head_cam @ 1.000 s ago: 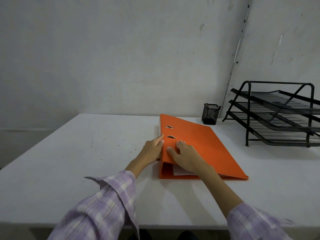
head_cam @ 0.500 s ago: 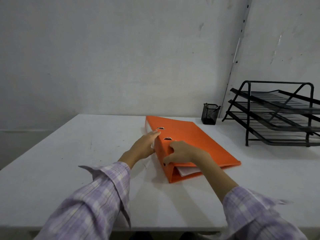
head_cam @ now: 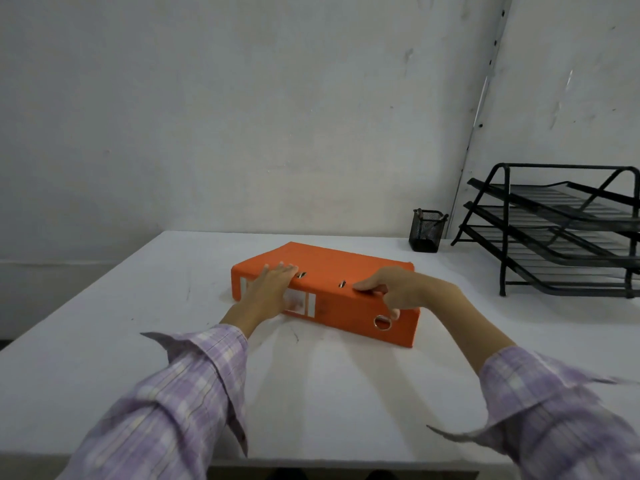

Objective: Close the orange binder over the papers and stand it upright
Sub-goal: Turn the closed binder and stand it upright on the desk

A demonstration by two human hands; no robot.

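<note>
The orange binder (head_cam: 339, 268) lies flat and closed on the white table (head_cam: 104, 341), its spine with a white label and a metal finger ring turned toward me. No paper shows. My left hand (head_cam: 268, 289) rests flat over the left end of the spine, fingers spread onto the top cover. My right hand (head_cam: 398, 287) grips the right end: fingers on the top edge, thumb down on the spine beside the ring.
A black mesh pen cup (head_cam: 426, 230) stands at the back near the wall. A black three-tier letter tray (head_cam: 561, 230) fills the right side of the table. The wall runs close behind the table's far edge.
The binder has swung round on the table, so its spine now faces me instead of pointing left. Both hands moved with it onto the spine ends; the paper edge no longer shows.
</note>
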